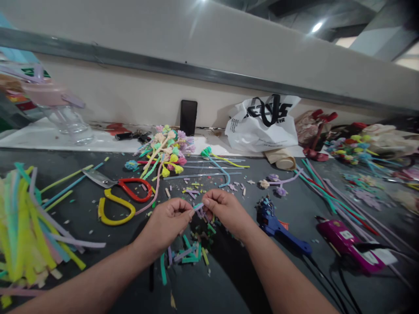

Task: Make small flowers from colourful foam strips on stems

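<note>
My left hand (175, 216) pinches a short piece of pipe cleaner (198, 206), pale purple and teal, between thumb and forefinger. Close to its other end, my right hand (225, 211) has its fingertips pressed together; small purplish bits show beneath them, and what they grip is partly hidden. Below both hands lies a scatter of cut pipe cleaner pieces (188, 255) in teal, purple and yellow. To the left rest scissors (126, 196) with one red and one yellow handle. A blue glue gun (278, 229) lies right of my right hand.
Long pipe cleaners (29, 226) fan out at the left. Finished-looking fuzzy flowers (170, 152) lie behind my hands. A phone (188, 117) leans on the wall near a white bag (263, 124). A magenta device (350, 246) with cables sits at the right; a clear cup (70, 122) stands back left.
</note>
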A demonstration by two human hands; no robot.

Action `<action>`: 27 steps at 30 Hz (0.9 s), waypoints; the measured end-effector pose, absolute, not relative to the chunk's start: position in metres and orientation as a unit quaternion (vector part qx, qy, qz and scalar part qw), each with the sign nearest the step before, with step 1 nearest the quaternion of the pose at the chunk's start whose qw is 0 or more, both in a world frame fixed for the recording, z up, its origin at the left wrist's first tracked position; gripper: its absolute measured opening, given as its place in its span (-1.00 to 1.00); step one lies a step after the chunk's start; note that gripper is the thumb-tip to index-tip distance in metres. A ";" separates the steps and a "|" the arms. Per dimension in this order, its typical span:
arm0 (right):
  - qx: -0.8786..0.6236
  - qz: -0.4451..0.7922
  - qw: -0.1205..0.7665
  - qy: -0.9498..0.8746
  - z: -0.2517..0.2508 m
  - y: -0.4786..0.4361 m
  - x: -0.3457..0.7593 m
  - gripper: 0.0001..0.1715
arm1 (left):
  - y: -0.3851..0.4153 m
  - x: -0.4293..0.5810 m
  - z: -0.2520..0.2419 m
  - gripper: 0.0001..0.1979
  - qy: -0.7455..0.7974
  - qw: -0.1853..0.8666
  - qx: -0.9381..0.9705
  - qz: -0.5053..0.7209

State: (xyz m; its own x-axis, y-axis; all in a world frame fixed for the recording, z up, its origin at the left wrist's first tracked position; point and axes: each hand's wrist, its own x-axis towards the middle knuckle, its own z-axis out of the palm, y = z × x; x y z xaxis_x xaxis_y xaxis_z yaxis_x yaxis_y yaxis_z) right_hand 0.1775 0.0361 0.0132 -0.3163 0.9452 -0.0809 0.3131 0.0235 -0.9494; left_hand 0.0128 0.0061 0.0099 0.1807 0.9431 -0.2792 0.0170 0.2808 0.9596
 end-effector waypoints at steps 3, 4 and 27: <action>-0.484 0.521 0.325 -0.623 0.010 0.036 0.176 -0.82 | 0.006 0.012 0.009 -0.81 0.510 0.612 0.474 0.376; -0.487 0.519 0.325 -0.623 0.010 0.036 0.176 -0.82 | 0.007 0.012 0.009 -0.81 0.512 0.609 0.475 0.375; -0.516 0.101 0.151 -0.837 -0.003 0.040 0.182 -0.84 | 0.013 0.003 -0.011 -0.74 0.349 0.739 0.400 0.414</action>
State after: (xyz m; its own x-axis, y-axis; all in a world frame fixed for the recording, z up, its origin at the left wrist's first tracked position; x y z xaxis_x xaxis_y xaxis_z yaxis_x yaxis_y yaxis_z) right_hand 0.1825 0.0396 -0.0028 -0.4221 0.8943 0.1487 0.8335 0.4473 -0.3242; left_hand 0.0029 0.0133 -0.0111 0.4126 0.8921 -0.1842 -0.3329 0.3359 0.8811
